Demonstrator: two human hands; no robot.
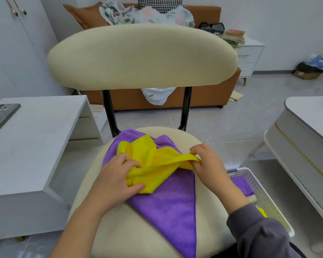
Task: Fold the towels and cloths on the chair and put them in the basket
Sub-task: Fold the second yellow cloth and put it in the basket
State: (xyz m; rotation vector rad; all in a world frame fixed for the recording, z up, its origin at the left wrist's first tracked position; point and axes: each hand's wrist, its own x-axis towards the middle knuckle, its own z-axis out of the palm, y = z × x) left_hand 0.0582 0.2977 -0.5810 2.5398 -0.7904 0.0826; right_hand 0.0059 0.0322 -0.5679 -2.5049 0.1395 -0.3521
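Head view: a yellow cloth (pixel 147 157) is seen lying crumpled on top of a purple towel (pixel 172 202), which is spread flat across the seat of a cream chair (pixel 138 229). The left hand (pixel 116 175) is clamped on the near left part of the yellow cloth, with the thumb below and the fingers curled over a fold. The right hand (pixel 207 162) is closed on the cloth's right end, where a twisted edge is pinched between thumb and fingers. The edge is drawn taut between the two hands, which are held apart above the towel. A grey sleeve is worn on the right arm; the left forearm is bare.

A white perforated basket (pixel 265 198) is placed on the floor just beside the chair, on its right. A folded purple cloth (pixel 241 185) is noted inside it, and a yellow item (pixel 261 212) is partly visible nearer the sleeve. A phone (pixel 2 116) is recorded face down on the white table (pixel 35 136) to the left.
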